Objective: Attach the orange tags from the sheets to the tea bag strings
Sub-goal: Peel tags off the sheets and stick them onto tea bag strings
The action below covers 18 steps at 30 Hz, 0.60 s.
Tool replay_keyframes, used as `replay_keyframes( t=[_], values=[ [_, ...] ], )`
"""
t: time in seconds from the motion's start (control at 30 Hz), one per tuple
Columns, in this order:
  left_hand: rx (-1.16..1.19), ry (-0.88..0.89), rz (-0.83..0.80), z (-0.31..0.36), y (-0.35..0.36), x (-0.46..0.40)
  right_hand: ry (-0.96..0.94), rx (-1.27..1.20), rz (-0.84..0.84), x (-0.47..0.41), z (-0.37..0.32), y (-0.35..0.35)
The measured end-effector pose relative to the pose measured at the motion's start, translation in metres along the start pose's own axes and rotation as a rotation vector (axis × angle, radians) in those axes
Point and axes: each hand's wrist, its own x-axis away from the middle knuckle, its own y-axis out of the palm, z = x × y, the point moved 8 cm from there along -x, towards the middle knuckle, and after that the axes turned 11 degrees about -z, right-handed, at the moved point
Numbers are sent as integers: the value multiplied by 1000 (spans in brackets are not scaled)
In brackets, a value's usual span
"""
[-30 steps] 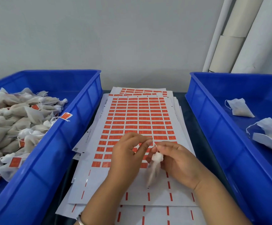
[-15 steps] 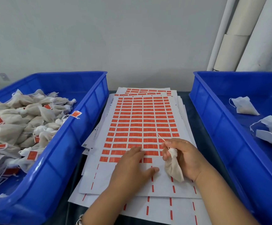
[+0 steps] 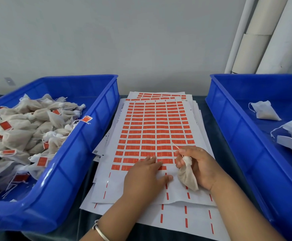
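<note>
Landmark: the white paper sheet of orange rectangular tags [image 3: 156, 131] is lying top of a stack on the dark surface [image 3: 216, 136], its long axis running away from the person.
Left bin: a large blue plastic bin [image 3: 82, 153] is sitting just left of the sheet, holding a heap of pale mesh tea bags [image 3: 25, 136], many already wearing orange tags.
Right bin: a second blue plastic bin [image 3: 232, 129] is sitting right of the sheet, holding a few untagged white tea bags [image 3: 263, 112].
Left hand: the left hand [image 3: 145, 174] is lying flat on the sheet's near rows, fingers straight and holding nothing, fingertips resting on the lowest orange row.
Right hand: the right hand [image 3: 199, 167] is resting at the sheet's near right edge, fingers curled and clamping the neck of a small beige tea bag [image 3: 187, 176].
Bag: its body is hanging toward the person, its long axis slanting down and right.
String: the thin white string [image 3: 175, 146] is rising from the pinch, pointing away across the tags.
Key relation: the nearest orange tags are lying just beyond and left of the string, directly under the left fingertips, so the left hand looks the nearer one for peeling.
Stage: this bag is carrying no tag yet, as far as I can tell; peeling appears to be the step in hand.
</note>
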Motion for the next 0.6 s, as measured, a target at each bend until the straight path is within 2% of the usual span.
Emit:
replay_keyframes(
  t=[0.27,0.4,0.6],
  values=[
    [98,-7,85,2,-9,2,-23,-6,-73,-2,1,6],
    [177,-43,60,-2,-7,1,-26,43,-87,-3,1,7],
    [204,1,35,-1,-12,3,4,57,-59,-3,4,1]
  ],
)
